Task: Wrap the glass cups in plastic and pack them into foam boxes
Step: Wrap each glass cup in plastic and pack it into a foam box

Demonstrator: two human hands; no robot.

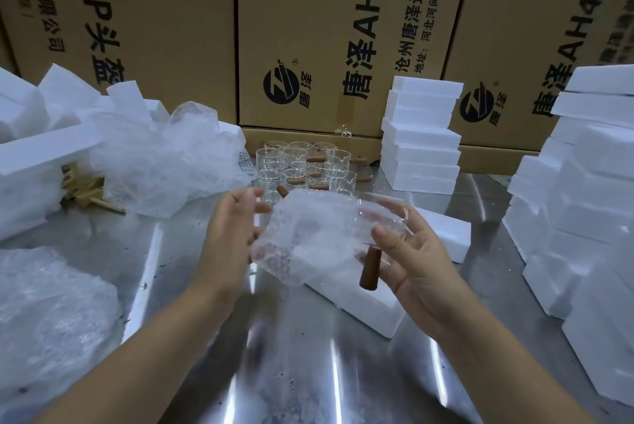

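A clear glass cup [386, 218] with a brown wooden handle [370, 267] is held in mid-air over the steel table, partly covered by a sheet of bubble wrap [308, 238]. My right hand [415, 259] grips the cup from the right, thumb on its side, with the handle pointing down. My left hand [233, 238] holds the left edge of the bubble wrap, fingers spread. Below them lies an open foam box [360, 303]. Several more glass cups [305, 166] with wooden handles stand grouped at the back of the table.
Stacks of white foam boxes stand at the back [422, 139] and along the right [583, 200]. Bubble wrap is heaped at the left [164, 163] and lower left [44, 320]. Foam pieces [31, 163] lie far left. Large cardboard cartons [326, 29] wall off the back.
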